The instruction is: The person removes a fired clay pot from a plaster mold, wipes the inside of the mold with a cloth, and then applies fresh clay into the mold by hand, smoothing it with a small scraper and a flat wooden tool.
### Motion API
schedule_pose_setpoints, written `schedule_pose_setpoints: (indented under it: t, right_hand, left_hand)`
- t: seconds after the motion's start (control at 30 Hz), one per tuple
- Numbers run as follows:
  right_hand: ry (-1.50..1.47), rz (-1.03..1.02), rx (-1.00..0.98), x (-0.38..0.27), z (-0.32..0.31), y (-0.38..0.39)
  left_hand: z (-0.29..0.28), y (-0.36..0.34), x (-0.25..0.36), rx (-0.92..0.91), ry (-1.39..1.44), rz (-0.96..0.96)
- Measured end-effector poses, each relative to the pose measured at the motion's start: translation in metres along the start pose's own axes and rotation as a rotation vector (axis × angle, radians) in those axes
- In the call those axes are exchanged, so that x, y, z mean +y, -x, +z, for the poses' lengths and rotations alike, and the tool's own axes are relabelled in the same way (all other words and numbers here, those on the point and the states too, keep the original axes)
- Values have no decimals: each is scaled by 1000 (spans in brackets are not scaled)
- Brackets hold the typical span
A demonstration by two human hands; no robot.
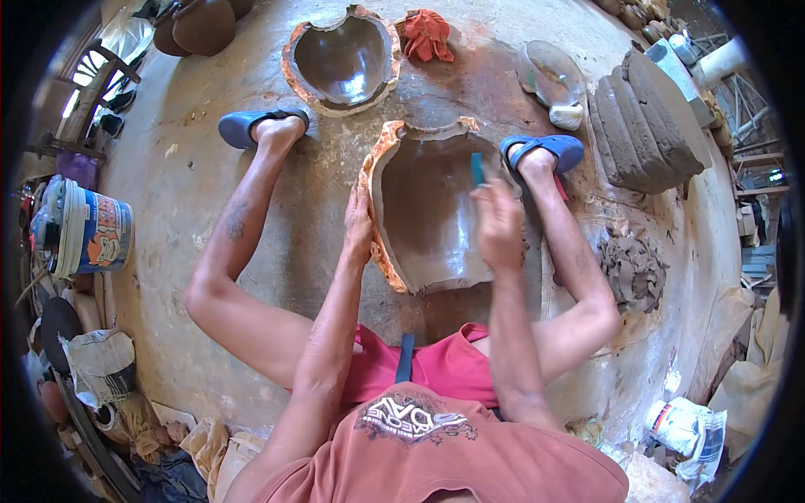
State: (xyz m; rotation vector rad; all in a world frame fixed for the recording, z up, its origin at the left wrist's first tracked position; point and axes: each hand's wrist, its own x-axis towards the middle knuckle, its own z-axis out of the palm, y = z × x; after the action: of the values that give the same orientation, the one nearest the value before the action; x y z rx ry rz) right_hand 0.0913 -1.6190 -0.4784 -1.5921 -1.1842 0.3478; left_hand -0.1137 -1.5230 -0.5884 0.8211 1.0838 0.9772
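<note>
Between my legs lies a half mould (387, 159) with an orange, rough-edged rim, lined with wet grey-brown clay (428, 210) that shines in places. My left hand (359, 225) lies along the mould's left edge with its fingers stretched out. Over the right part of the lining is my right hand (501, 222), smeared by motion. It grips a flat teal scraper (477, 169) that points away from me. Whether the scraper touches the clay, I cannot tell.
Beyond stands a second clay-lined mould half (299, 90), a red cloth (428, 35) beside it. To the right are a clear basin (547, 67), stacked clay slabs (641, 126) and clay scraps (631, 270). Dark round pots (204, 27) sit far left; a bucket (107, 230) is at left.
</note>
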Motion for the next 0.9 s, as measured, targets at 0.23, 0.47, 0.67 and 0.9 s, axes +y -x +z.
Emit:
schedule_pose_setpoints:
  t: [0.23, 0.47, 0.67, 0.9]
  right_hand:
    - [32, 105, 4, 75, 129, -25]
    - [12, -20, 230, 82, 174, -24]
    - [-13, -51, 172, 73, 178, -10]
    - [-66, -53, -44, 61, 165, 7]
  left_hand:
    - [-11, -15, -13, -2, 29, 20]
    - [-15, -22, -12, 30, -42, 69]
    - [-18, -32, -10, -21, -53, 23]
    - [-20, -35, -2, -56, -63, 18]
